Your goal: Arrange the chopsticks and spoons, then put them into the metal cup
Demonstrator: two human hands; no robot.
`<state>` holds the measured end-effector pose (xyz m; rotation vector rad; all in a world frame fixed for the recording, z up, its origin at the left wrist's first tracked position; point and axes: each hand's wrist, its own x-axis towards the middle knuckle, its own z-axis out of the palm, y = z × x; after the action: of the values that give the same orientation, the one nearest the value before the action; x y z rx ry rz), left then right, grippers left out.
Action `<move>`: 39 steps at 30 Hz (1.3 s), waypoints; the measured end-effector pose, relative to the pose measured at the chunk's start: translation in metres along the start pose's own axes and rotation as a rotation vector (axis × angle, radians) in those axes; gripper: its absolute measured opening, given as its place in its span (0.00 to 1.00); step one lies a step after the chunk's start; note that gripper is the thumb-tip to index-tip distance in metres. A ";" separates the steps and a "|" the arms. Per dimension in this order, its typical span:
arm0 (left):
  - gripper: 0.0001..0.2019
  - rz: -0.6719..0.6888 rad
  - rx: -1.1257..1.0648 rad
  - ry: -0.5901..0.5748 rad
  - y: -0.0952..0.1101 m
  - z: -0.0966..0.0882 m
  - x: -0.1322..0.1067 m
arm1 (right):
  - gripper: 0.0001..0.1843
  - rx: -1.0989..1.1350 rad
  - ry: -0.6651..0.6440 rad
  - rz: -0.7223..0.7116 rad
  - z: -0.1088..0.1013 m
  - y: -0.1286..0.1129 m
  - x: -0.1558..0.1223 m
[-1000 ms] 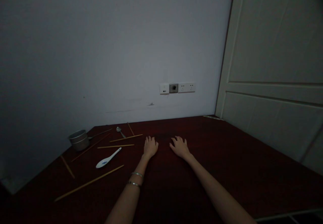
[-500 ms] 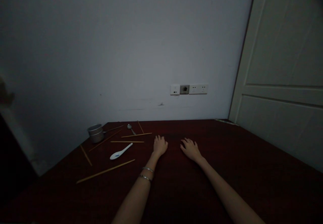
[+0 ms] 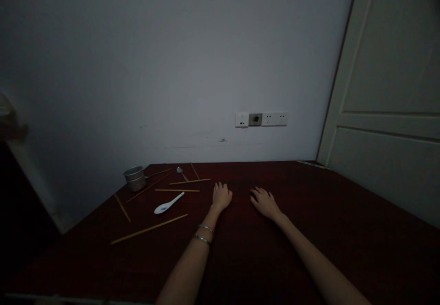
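Note:
My left hand (image 3: 222, 197) lies palm down on the dark red table (image 3: 240, 259), fingers stretched out and holding nothing. Two silvery bangles circle that wrist. To its right, my right hand (image 3: 264, 201) also rests flat with fingers spread. Left of my left hand are a white soup spoon (image 3: 168, 204) with a blue mark and a chopstick (image 3: 177, 190). A longer chopstick (image 3: 149, 229) lies nearer to me. Behind them a small metal spoon (image 3: 181, 173) sits near another chopstick (image 3: 189, 182). A grey metal cup (image 3: 135, 179) stands upright at the far left.
More chopsticks are scattered near the cup, one (image 3: 122, 207) at the table's left side. The wall behind carries a row of sockets (image 3: 274, 119). A pale panelled door (image 3: 388, 149) borders the right side. A blurred object (image 3: 10, 119) shows at the left edge.
The whole view has shifted slightly, so everything appears a little further right and higher. Both hands stay flat in the same places on the table, and the utensils have not moved.

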<state>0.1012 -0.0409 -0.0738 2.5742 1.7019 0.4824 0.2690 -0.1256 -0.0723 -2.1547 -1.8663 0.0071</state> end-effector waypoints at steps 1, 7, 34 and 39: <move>0.22 -0.001 -0.001 0.000 0.000 0.000 0.000 | 0.25 -0.003 0.004 -0.004 0.000 0.000 0.000; 0.22 -0.004 -0.034 -0.003 0.000 -0.001 -0.001 | 0.25 -0.030 0.008 -0.007 0.003 0.002 0.001; 0.13 0.205 -0.216 -0.072 -0.161 -0.199 -0.009 | 0.15 0.075 -0.037 -0.526 -0.087 -0.084 0.077; 0.11 0.084 -0.137 -0.108 -0.227 -0.178 -0.021 | 0.15 0.087 -0.089 -0.592 -0.073 -0.120 0.095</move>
<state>-0.1569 0.0053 0.0488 2.5328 1.4782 0.4378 0.1822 -0.0346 0.0417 -1.4967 -2.4303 0.0598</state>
